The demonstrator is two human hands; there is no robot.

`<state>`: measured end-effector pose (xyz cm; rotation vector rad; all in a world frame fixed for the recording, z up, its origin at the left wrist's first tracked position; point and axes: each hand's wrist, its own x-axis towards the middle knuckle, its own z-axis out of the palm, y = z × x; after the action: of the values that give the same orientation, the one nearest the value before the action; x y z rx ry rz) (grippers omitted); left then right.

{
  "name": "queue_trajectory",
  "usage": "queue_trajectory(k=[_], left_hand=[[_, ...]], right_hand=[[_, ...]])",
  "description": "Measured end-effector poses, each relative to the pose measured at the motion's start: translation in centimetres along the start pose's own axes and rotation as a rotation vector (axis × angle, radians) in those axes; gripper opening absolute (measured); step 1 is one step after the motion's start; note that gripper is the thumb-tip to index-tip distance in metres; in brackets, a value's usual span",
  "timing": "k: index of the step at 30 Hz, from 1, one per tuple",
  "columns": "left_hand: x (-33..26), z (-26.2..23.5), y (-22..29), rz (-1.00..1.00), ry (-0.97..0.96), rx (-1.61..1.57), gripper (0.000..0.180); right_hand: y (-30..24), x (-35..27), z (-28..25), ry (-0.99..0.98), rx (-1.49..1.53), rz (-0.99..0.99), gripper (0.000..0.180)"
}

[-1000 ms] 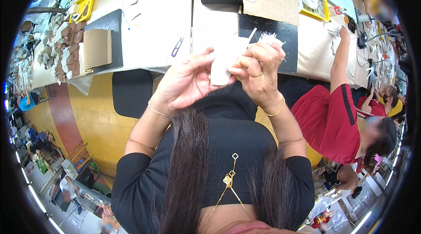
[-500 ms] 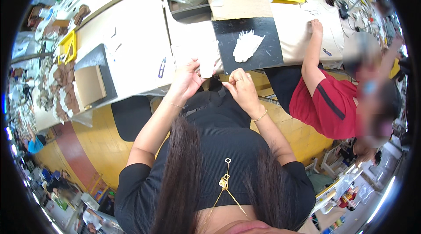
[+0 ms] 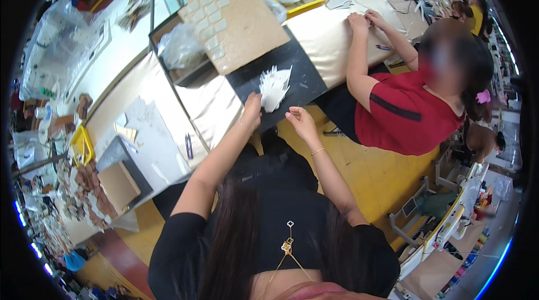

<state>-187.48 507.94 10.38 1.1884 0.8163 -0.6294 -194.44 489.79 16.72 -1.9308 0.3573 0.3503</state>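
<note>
My left hand (image 3: 252, 110) is at the left edge of a pile of thin white strip-like pieces (image 3: 275, 91), its fingers drawn together. What they hold, if anything, is hidden. To the right of the pile, nearer to me, my right hand (image 3: 303, 122) is in the air with its fingers curved and apart, holding nothing. The white pile lies on a black board (image 3: 306, 78) at the table's edge. Beyond it, a brown board (image 3: 255, 33) carries rows of pale rounded pieces (image 3: 208, 10).
A black tray (image 3: 182, 78) holds a clear plastic bag. Snips (image 3: 188, 146) lie to the left, near a grey sheet (image 3: 149, 137) and cardboard (image 3: 119, 186). A yellow tray (image 3: 324, 1) stands far right. A co-worker in red (image 3: 393, 112) handles something small at the right.
My left hand, earlier pinching a white piece, has moved to the pile's left edge. My right hand's fingers have spread. The view has turned right, and the co-worker now has both hands in view.
</note>
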Motion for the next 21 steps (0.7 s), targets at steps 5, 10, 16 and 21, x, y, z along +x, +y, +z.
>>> queue_trajectory(k=[5, 10, 16, 21], left_hand=[[-0.4, 1.7, 0.7, -0.075, -0.088, -0.004, 0.048], [-1.2, 2.8, 2.0, -0.159, -0.142, -0.075, 0.047], [-0.8, 2.3, 2.5, -0.224, -0.189, -0.145, 0.037], [-1.3, 2.7, 2.5, -0.210, -0.252, -0.226, 0.039]], right_hand=[[3.0, 7.1, 1.4, 0.052, 0.383, 0.237, 0.087], [3.2, 11.1, 3.8, 0.042, 0.281, 0.182, 0.075], [-1.1, 9.1, 3.6, 0.168, -0.362, 0.043, 0.071], [-4.7, 8.1, 2.5, 0.055, -0.170, 0.005, 0.050]])
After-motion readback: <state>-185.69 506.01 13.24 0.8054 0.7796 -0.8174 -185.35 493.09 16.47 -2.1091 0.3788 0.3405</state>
